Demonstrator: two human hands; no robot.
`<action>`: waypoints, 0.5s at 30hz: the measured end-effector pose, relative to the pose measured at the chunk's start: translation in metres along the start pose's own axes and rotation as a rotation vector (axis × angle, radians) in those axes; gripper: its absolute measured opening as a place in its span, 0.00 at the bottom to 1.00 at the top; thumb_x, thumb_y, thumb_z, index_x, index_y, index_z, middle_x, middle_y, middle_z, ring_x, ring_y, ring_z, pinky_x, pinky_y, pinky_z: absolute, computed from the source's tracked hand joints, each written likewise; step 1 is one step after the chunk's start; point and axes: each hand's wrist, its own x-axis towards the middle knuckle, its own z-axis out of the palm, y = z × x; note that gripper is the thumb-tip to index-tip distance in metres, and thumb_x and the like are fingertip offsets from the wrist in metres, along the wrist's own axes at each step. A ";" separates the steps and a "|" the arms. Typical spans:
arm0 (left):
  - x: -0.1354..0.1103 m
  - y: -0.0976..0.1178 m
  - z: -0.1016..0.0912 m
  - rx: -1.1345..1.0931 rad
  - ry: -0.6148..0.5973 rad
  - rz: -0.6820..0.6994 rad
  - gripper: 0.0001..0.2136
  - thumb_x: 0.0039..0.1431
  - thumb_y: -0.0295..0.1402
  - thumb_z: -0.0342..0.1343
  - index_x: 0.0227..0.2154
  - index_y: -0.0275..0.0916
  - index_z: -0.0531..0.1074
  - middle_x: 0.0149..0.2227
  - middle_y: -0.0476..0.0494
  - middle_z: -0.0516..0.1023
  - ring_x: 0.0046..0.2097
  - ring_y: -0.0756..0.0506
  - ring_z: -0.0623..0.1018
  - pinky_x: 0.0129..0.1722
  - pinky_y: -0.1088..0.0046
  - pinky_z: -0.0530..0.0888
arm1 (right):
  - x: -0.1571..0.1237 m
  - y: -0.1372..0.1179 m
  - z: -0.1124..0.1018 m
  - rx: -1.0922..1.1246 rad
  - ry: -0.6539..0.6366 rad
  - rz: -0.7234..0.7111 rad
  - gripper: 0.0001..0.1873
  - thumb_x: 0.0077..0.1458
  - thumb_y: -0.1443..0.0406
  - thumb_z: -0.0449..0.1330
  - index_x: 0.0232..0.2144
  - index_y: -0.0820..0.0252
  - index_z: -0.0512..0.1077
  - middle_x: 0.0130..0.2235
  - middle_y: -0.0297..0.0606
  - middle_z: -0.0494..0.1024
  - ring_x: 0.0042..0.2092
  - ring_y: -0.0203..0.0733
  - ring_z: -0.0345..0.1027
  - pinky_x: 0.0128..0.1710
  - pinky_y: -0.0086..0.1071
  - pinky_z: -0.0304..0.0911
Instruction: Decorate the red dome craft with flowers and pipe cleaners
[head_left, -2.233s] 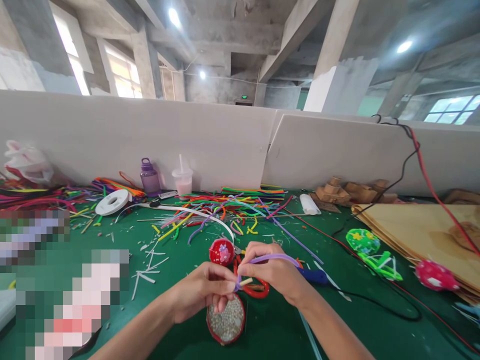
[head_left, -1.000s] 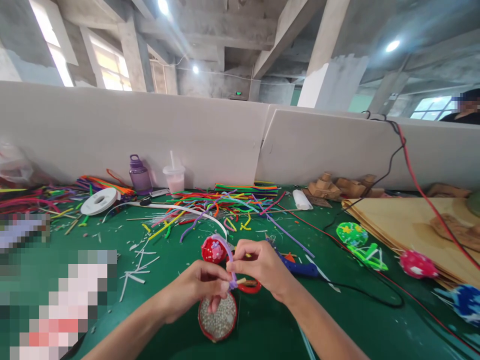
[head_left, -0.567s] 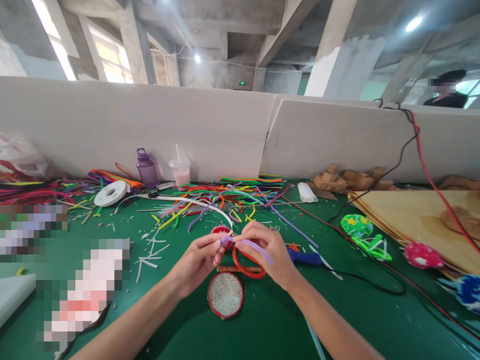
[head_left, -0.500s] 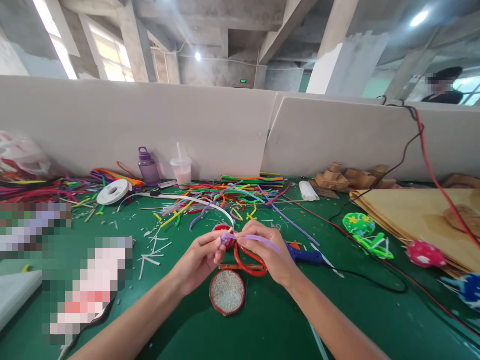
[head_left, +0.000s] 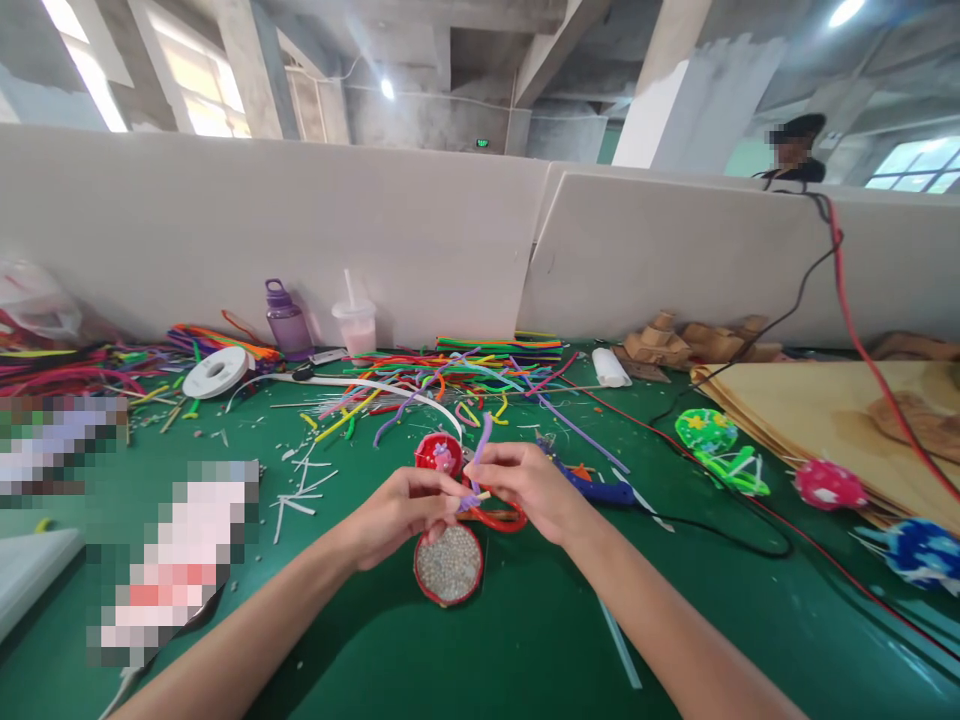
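Holding a purple strip [head_left: 484, 436] by its coiled end in the left hand [head_left: 401, 513], pinching it higher with the right hand [head_left: 526, 484] (poking up above both). Looks slim, wound around a pale stick [head_left: 484, 495].

A fuzzy purple strip [head_left: 486, 430] and a thin, pale stick [head_left: 484, 495], held up over the table [head_left: 532, 640].
The strip is soft and light purple. Its low end is bunched up against the stick, pinched by the left hand [head_left: 405, 517]. Higher up, the right hand [head_left: 525, 487] pinches it too, and its loose end stands up with a little bend. The stick's tip pokes out to the right, tilted up a bit; its other end is hidden.
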 end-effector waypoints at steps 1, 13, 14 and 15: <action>0.001 0.000 0.001 0.029 0.027 0.007 0.08 0.47 0.30 0.65 0.30 0.32 0.78 0.23 0.46 0.72 0.20 0.56 0.68 0.20 0.80 0.62 | -0.001 -0.002 0.001 -0.090 0.019 -0.086 0.09 0.42 0.61 0.67 0.20 0.61 0.75 0.23 0.31 0.68 0.24 0.29 0.55 0.23 0.28 0.48; 0.003 0.002 -0.001 -0.409 0.078 0.106 0.15 0.42 0.30 0.68 0.35 0.28 0.78 0.21 0.50 0.67 0.21 0.60 0.62 0.21 0.87 0.61 | -0.002 -0.001 0.002 -0.234 0.063 -0.577 0.02 0.49 0.63 0.65 0.27 0.52 0.79 0.31 0.33 0.65 0.35 0.36 0.61 0.31 0.30 0.55; 0.002 0.001 -0.001 -0.429 0.049 0.101 0.15 0.42 0.29 0.68 0.35 0.29 0.78 0.21 0.50 0.66 0.21 0.60 0.62 0.20 0.87 0.60 | -0.001 0.001 0.003 -0.165 0.055 -0.549 0.01 0.49 0.63 0.65 0.27 0.51 0.79 0.32 0.33 0.65 0.36 0.36 0.61 0.33 0.30 0.55; 0.002 0.000 -0.001 -0.438 0.024 0.099 0.15 0.43 0.29 0.67 0.35 0.29 0.78 0.21 0.50 0.66 0.20 0.60 0.62 0.20 0.87 0.60 | 0.001 0.003 0.004 -0.090 0.043 -0.510 0.01 0.48 0.64 0.66 0.27 0.52 0.79 0.32 0.33 0.65 0.35 0.35 0.61 0.32 0.30 0.55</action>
